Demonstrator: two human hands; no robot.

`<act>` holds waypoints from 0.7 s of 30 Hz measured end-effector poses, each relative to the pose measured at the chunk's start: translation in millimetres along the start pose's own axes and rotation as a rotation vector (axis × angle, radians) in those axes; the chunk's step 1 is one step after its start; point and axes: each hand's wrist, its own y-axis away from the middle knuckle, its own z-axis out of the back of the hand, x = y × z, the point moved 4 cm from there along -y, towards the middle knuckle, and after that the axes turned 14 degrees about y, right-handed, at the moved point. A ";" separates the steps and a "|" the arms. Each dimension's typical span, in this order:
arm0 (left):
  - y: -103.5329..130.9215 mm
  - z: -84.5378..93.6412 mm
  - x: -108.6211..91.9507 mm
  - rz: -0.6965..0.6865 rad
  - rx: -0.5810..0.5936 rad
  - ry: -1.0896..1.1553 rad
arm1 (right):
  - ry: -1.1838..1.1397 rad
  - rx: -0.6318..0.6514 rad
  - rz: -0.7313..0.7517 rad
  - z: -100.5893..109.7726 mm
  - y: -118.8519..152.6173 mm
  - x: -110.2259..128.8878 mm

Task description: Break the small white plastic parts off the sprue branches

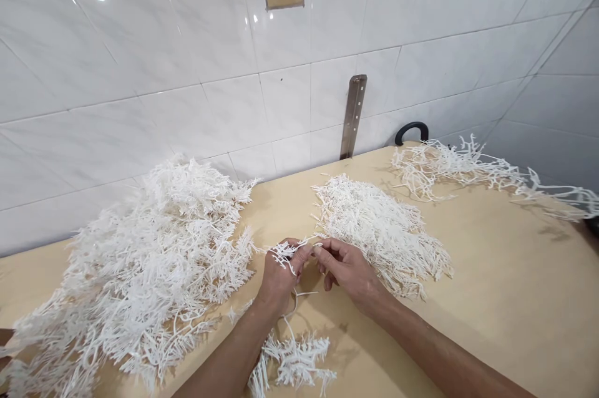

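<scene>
My left hand [281, 273] is closed on a white branched plastic sprig [283, 253], whose tips stick out over the fingers. Against its thumb, my right hand [349, 270] pinches at the sprig's end; the exact contact is too small to make out. A thin white stem runs down from the left hand to a feathery white piece [302, 360] beneath the forearms. Just behind the right hand lies a pile of short white sprigs [374, 223]. A much larger heap of white branched pieces [163, 261] spreads out left of the hands.
Bare white stems [458, 167] lie at the table's back right, beside a black curved handle [412, 130]. A metal strip [353, 117] leans on the tiled wall behind the tan table [505, 273]. At the far left edge, part of a person's hand [5, 342] shows.
</scene>
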 end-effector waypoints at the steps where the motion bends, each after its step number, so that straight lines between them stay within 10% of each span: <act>1: 0.4 -0.7 -0.9 0.003 0.006 -0.002 | -0.006 -0.012 -0.002 1.3 -0.8 -0.4; 21: 0.6 -3.4 -9.6 0.029 0.070 -0.080 | -0.005 0.018 -0.009 6.2 -0.7 -5.6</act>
